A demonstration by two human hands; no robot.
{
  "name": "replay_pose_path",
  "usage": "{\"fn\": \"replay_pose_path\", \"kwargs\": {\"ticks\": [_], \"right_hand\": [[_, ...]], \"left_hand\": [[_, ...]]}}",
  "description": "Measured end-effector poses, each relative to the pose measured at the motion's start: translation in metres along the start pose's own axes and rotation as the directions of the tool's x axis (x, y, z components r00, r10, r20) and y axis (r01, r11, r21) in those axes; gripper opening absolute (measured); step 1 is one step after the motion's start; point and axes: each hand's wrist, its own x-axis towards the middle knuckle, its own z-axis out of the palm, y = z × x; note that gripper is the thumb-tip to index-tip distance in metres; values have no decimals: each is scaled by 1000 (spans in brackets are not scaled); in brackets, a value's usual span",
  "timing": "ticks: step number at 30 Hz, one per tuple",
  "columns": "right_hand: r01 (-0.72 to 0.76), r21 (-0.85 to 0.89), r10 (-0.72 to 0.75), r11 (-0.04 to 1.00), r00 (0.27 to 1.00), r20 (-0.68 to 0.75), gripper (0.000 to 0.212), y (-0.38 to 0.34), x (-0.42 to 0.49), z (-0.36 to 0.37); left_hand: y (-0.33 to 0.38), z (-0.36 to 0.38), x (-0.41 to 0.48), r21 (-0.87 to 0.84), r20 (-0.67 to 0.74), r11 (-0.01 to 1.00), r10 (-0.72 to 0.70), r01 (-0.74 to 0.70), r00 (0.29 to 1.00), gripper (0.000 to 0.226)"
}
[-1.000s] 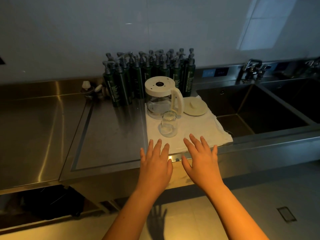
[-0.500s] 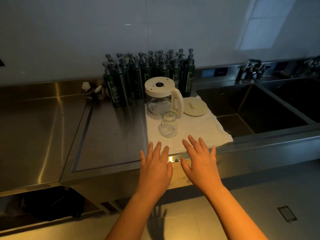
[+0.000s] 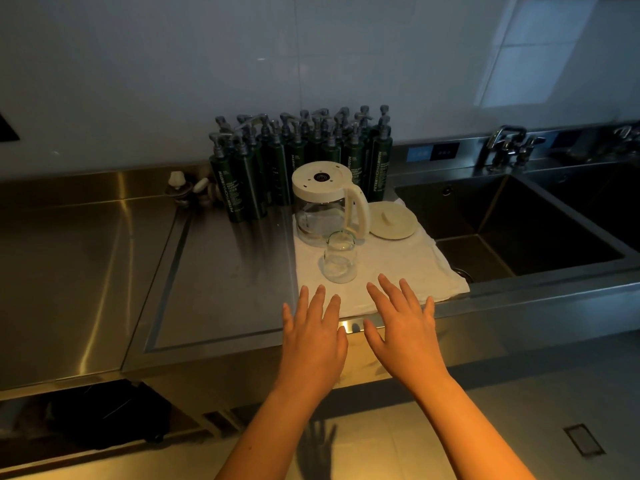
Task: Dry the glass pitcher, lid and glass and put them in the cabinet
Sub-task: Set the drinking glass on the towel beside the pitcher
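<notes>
Your hands have hardly moved in the last second; both have only drawn back a touch toward the counter's front edge. Your left hand (image 3: 313,337) and right hand (image 3: 405,329) hover palm down, side by side, with fingers straight and spread, holding nothing. Their fingertips reach the near edge of the white cloth (image 3: 415,268), though whether they touch it you cannot tell.

On that cloth the glass pitcher (image 3: 323,209) stands upside down, with the glass (image 3: 340,259) just in front of it and the lid (image 3: 393,223) lying flat to its right. The cloth lies on the steel counter (image 3: 225,271), beside the sink (image 3: 519,230). Dark pump bottles (image 3: 298,157) crowd against the wall behind.
</notes>
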Motion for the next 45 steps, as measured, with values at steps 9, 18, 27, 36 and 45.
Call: {"fn": "replay_pose_path", "kwargs": {"ticks": [9,18,27,36,45], "right_hand": [[16,-37,-22,999,981,-192,54,4,45,-26],[3,-107,-38,994,946,-322,55,10,98,-61],[46,-149,-100,988,920,-378,57,7,111,-73],[42,-218,-127,975,909,-396,57,3,107,-77],[47,-198,-125,979,906,-405,70,-1,100,-78]], "left_hand": [[6,-31,36,100,-204,991,110,-91,973,48],[21,-77,71,232,-366,965,202,-121,908,44],[28,-96,74,241,-388,963,210,-121,897,46],[27,-97,68,228,-459,968,200,-103,866,50],[25,-94,62,231,-508,968,206,-99,837,49]]}}
